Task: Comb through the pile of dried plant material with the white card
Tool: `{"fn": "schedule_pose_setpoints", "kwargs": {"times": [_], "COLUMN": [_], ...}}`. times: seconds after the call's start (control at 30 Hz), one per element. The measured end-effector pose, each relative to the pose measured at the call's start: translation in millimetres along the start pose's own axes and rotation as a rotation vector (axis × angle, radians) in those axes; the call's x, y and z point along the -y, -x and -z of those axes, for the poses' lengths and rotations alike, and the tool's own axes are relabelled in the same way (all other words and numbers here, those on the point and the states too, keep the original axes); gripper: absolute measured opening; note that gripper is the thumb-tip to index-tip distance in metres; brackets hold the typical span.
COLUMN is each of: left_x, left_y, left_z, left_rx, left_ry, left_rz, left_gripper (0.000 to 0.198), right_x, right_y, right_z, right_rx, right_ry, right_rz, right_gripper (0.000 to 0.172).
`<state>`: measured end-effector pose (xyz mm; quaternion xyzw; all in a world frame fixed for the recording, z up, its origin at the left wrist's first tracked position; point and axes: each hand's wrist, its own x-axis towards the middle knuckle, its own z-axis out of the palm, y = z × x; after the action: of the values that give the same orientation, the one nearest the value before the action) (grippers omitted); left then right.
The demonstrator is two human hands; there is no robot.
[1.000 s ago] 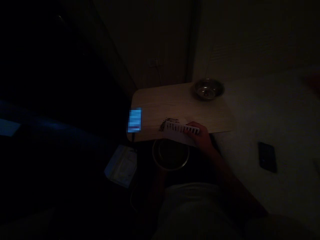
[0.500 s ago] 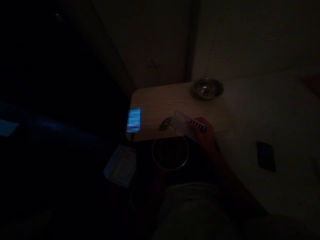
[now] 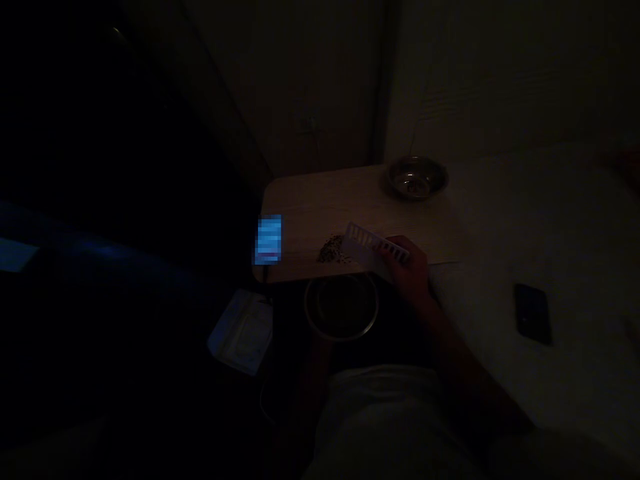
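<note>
The room is very dark. My right hand [image 3: 411,272] is closed on a white slotted plastic piece [image 3: 373,252] at the front edge of a small wooden table [image 3: 320,200]. The piece's left end touches a small heap of dark grains [image 3: 331,251] on the table. A steel bowl [image 3: 341,308] sits below the table edge, just under the heap. My left hand is hidden in the dark and cannot be seen.
A second steel bowl [image 3: 417,177] stands at the table's far right corner. A lit phone screen [image 3: 269,239] glows at the table's left edge. A dark phone [image 3: 533,313] lies on the pale bed [image 3: 540,227] at right. A white flat object [image 3: 243,331] lies low left.
My right hand swung the white piece from lying along the table's front edge to slanting rightward; the grain heap shifted slightly left. In the last half second almost nothing moved.
</note>
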<state>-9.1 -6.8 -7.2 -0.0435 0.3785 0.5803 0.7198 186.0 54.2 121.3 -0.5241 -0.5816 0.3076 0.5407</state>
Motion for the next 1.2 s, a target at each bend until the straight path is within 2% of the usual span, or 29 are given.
{"fn": "schedule_pose_setpoints", "kwargs": {"times": [0.13, 0.37, 0.9, 1.2], "left_x": [1.2, 1.3, 2.8, 0.8], "left_y": [2.7, 3.4, 7.5, 6.9], "left_z": [0.3, -3.0, -1.3, -6.0], "left_rx": [-0.003, -0.017, -0.020, -0.011], "left_ry": [-0.006, -0.051, -0.081, -0.083], "left_rz": [-0.041, -0.067, -0.081, -0.084], "left_gripper": [0.047, 0.048, 0.047, 0.046], "right_x": [0.0, 2.2, 10.2, 14.1], "right_y": [0.6, -0.7, -3.7, -4.9], "right_z": [0.3, 4.7, 17.6, 17.1], "right_rx": [0.064, 0.027, 0.058, 0.150], "right_ry": [-0.009, -0.010, 0.044, 0.073], "right_rz": [-0.008, -0.026, 0.001, 0.025], "right_gripper": [0.018, 0.017, 0.014, 0.013]}}
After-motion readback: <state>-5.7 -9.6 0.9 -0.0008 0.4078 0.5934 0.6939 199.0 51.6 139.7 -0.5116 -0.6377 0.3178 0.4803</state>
